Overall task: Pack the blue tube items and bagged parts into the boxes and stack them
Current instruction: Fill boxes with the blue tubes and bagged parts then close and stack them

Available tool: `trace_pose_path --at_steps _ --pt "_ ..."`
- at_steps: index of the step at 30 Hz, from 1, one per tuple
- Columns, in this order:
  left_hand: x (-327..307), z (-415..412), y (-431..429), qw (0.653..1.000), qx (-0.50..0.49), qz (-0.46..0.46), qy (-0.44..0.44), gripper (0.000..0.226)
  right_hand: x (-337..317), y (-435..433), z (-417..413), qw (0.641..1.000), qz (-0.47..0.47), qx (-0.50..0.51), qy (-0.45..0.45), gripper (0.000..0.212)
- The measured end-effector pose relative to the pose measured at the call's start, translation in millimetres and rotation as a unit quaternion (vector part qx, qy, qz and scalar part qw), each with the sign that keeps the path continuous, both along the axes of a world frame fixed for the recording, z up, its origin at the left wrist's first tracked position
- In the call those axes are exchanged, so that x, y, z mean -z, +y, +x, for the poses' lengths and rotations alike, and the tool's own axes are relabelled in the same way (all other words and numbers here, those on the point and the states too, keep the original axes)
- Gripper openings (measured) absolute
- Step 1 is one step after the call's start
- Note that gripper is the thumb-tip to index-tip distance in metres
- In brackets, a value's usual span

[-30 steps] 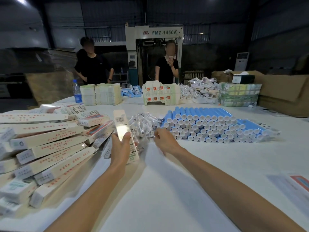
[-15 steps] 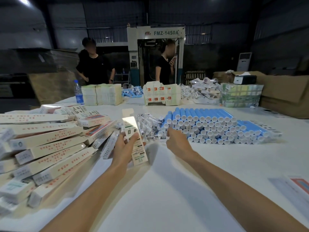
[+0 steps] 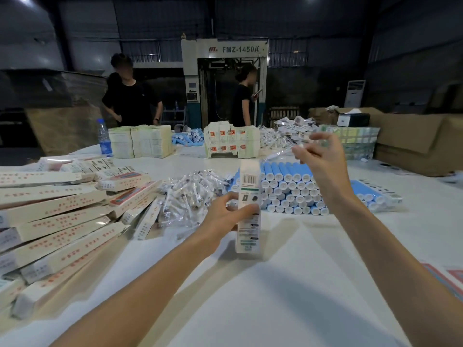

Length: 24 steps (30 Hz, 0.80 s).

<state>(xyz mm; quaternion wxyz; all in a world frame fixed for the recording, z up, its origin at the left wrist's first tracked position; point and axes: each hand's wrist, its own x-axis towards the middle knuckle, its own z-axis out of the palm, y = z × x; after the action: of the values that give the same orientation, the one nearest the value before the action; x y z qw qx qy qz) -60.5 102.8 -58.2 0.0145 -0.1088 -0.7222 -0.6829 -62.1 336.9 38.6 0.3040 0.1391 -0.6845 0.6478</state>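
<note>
Box (image 3: 248,209) upright in left hand (image 3: 223,216) grip, right hand (image 3: 318,159) pinching one bagged part (image 3: 283,153), two people (image 3: 130,96) behind.

The grey machine (image 3: 224,78) at the back of the hall carries "FMZ-1450A" in dark letters on its top panel, with a small red logo just left of it. The upright box (image 3: 248,209) in the left hand (image 3: 223,216) shows a barcode near its top, but its digits and the printed lines below are too small to read, as is the red print on the boxes stacked at the left (image 3: 57,221).
</note>
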Motion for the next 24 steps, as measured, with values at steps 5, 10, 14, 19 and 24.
trace_pose_path --at_steps 5,10,14,19,24 --pt "10.1 3.4 15.6 1.0 0.018 0.021 -0.002 0.05 -25.3 -6.4 -13.2 0.984 0.176 0.006 0.033 0.031" --pt "10.8 5.5 18.5 0.999 0.024 0.023 0.004 0.043 -26.6 -22.6 -23.0 0.946 0.322 -0.03 -0.02 0.032" --pt "12.1 7.9 22.2 0.999 0.033 0.015 0.013 0.045 -15.3 -34.8 -25.3 0.939 0.338 -0.061 -0.019 0.026" --pt "15.4 8.4 21.6 0.999 0.03 0.024 0.022 0.049 7.1 -33.9 -25.1 0.934 0.354 -0.029 0.027 0.014" --pt "17.5 5.2 20.5 0.998 0.012 0.049 0.036 0.043 45.8 -27.9 -15.9 0.957 0.285 -0.047 0.027 0.026"
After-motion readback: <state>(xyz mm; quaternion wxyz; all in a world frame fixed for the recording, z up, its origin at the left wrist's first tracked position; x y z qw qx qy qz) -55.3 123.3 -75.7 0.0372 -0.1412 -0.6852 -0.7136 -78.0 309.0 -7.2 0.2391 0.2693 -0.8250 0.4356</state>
